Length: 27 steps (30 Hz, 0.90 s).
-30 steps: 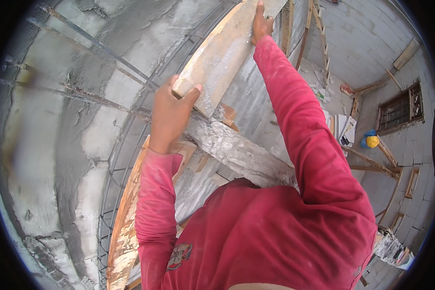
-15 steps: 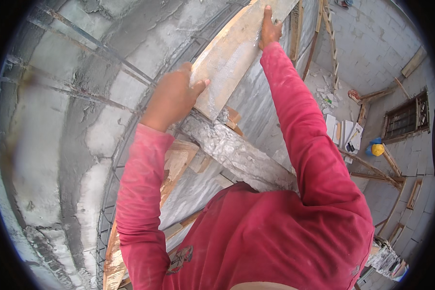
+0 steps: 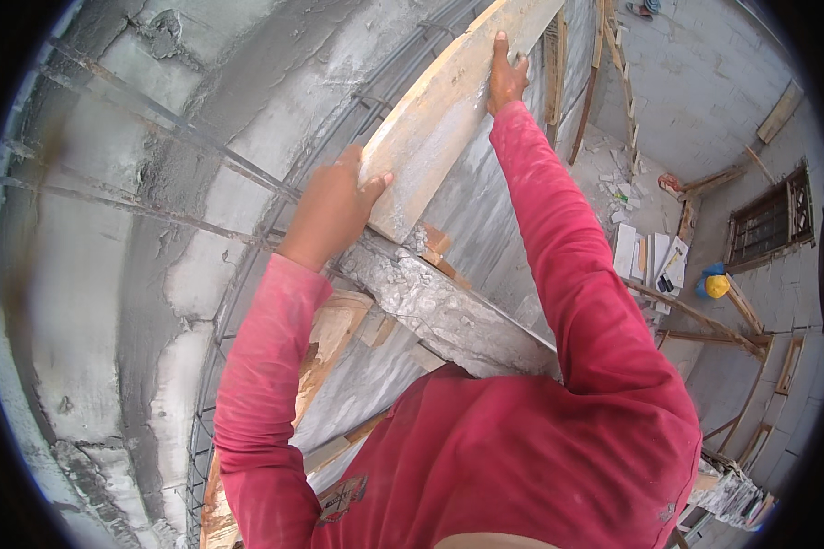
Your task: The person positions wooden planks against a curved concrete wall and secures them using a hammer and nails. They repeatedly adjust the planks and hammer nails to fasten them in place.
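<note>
Pale wooden board (image 3: 444,123) up on a slant beside the steel bars (image 3: 188,130), its near end just above a rough concrete beam (image 3: 449,306); can't tell from here whether the two touch. Left hand (image 3: 331,209) is closed on the board's left edge near that lower end, thumb on the face, fingers hidden behind. Right hand (image 3: 507,80) grips the opposite edge farther up, thumb along the face. Wide spacing, one hand per edge, probably keeps a long piece from twisting. Small wood block (image 3: 437,241) by the end, maybe a prop. Second board (image 3: 331,343) below; grey wall (image 3: 87,311) leftward.
</note>
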Available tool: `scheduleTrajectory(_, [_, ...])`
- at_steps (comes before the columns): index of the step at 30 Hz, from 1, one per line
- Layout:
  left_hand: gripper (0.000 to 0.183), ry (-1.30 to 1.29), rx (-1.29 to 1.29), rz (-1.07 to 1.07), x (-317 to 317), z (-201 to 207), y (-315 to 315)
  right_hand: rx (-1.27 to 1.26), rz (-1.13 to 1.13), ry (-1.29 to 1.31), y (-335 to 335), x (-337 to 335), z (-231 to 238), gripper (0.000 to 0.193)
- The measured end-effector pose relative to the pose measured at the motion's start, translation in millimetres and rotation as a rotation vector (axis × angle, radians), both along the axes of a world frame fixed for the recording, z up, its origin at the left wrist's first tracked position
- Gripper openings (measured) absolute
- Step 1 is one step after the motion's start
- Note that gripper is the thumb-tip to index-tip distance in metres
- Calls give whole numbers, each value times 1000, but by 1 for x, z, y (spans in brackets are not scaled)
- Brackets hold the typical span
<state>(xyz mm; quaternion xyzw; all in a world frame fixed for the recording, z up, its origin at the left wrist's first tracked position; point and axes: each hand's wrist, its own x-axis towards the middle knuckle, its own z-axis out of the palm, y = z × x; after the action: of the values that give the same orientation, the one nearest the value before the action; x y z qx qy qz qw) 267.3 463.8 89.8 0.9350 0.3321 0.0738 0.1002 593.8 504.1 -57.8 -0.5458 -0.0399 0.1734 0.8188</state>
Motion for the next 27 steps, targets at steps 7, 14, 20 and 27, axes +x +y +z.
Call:
scheduleTrajectory(7, [39, -85, -19, -78, 2, -1, -2, -71, -27, -37, 12, 11, -12, 115])
scheduleTrajectory(14, [39, -73, 71, -125, 2, -1, -6, -61, -39, -54, 13, 11, -15, 114])
scheduleTrajectory(20, [39, -92, 72, -137, 1, -2, -5, -58, -50, -23, 7, 8, -13, 114])
scheduleTrajectory(27, [37, -74, 31, -144, 11, -5, -6, -43, -35, 36, 5, 11, -28, 116])
